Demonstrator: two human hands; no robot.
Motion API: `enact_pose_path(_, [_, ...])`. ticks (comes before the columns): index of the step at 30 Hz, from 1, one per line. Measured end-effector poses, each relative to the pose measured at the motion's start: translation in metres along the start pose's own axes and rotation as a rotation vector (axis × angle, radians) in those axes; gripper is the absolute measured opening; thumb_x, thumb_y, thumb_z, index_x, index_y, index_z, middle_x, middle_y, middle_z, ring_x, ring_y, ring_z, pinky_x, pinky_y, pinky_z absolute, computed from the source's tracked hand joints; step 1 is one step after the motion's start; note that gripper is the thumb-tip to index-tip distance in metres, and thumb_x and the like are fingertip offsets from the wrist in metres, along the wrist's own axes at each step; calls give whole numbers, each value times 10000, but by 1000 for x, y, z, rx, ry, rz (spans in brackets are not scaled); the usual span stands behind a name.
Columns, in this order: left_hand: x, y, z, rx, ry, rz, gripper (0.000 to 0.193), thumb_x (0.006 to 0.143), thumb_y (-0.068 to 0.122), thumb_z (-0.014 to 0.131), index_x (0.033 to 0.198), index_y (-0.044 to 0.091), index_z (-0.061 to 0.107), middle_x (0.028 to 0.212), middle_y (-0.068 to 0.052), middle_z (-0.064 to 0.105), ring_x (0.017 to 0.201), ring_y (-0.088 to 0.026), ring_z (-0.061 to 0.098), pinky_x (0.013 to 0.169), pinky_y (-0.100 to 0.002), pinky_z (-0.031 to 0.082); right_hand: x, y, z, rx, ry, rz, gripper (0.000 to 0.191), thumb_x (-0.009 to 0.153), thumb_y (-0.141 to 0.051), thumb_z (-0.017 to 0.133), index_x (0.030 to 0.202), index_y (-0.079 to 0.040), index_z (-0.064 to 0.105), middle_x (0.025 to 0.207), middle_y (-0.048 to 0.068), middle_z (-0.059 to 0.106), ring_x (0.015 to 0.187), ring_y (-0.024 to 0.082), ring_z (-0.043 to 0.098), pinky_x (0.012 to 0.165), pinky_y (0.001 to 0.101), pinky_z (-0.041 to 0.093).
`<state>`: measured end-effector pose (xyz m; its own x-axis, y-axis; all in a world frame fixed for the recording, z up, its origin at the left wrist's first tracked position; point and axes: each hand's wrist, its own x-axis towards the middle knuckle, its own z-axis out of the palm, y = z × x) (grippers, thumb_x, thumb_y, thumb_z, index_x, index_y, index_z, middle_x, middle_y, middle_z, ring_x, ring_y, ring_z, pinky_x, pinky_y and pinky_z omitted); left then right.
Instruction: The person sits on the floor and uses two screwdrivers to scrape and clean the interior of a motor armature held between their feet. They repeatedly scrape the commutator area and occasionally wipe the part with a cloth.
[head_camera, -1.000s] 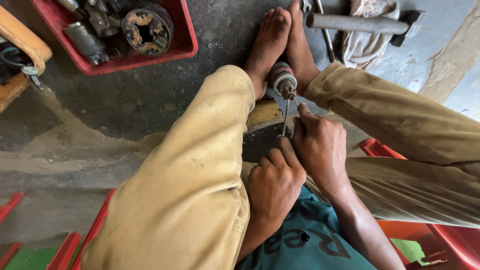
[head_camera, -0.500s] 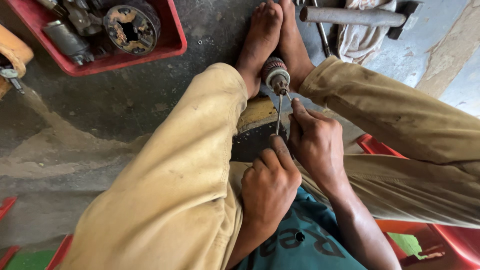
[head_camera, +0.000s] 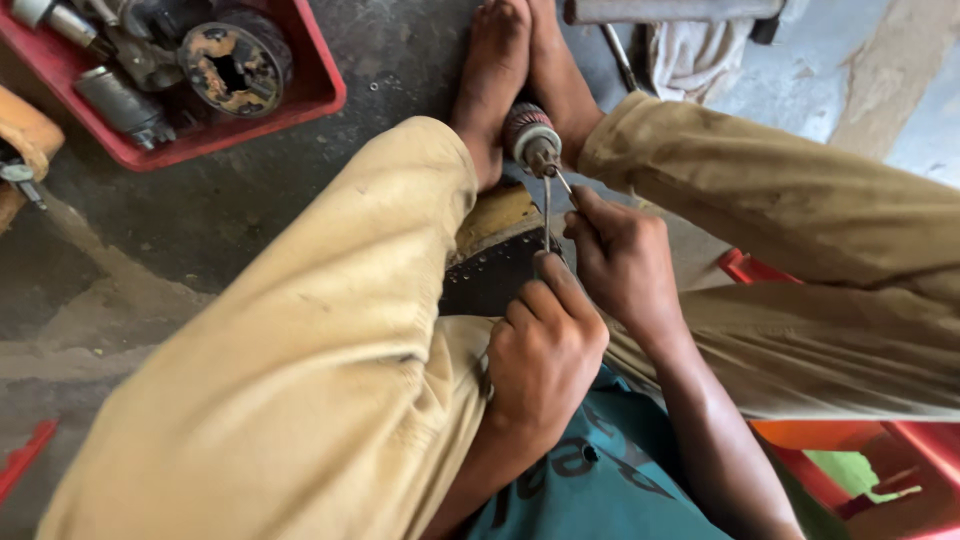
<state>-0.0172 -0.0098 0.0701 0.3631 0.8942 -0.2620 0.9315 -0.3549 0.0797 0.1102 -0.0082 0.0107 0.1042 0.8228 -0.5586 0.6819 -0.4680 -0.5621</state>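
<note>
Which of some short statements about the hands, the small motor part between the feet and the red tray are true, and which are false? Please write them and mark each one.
1. Both hands hold thin metal rods that reach the motor part. True: the left hand and the right hand each grip a thin rod that points to the motor part.
2. The motor part lies inside the red tray. False: it sits between the bare feet; the red tray is apart, at the upper left.
3. The red tray holds dark metal parts. True.
4. The person wears blue trousers. False: the trousers are tan.
</note>
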Motion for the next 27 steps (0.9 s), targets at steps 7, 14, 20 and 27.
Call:
enact_pose_path(7, [-9,19,7,11,49,-82,226,942,129,607,1112,1,682,697,-6,533,541,-130,563,443,-262,452,-22,22,1,57,39,-46,289,987,-93,666,1256,12,668,832,243,660,730,356,667,652,415,506])
enact_pose_path(14, [-9,9,8,-426,-33,-154,317,907,138,645,1197,11,640,744,-175,620,601,-348,653,519,-440,524,-33,50,-13,661,83,186,353,1037,-122,621,1360,18,645,838,24,688,672,72,538,602,254,445])
enact_pose_path(20, [-18,-18,-14,-776,-126,-27,348,899,53,642,1240,-14,624,1192,-325,645,956,-469,684,804,-495,553,-31,43,-21,909,147,212,331,1042,-116,596,1343,10,654,850,12,666,599,24,476,526,197,387])
enact_pose_path(27, [-20,-36,-52,-799,86,-84,270,967,42,714,1231,6,673,1134,-196,770,1005,-272,792,850,-352,615,-31,40,-22,1037,225,196,321,1061,-105,577,1355,4,648,869,24,664,617,36,478,549,202,389])
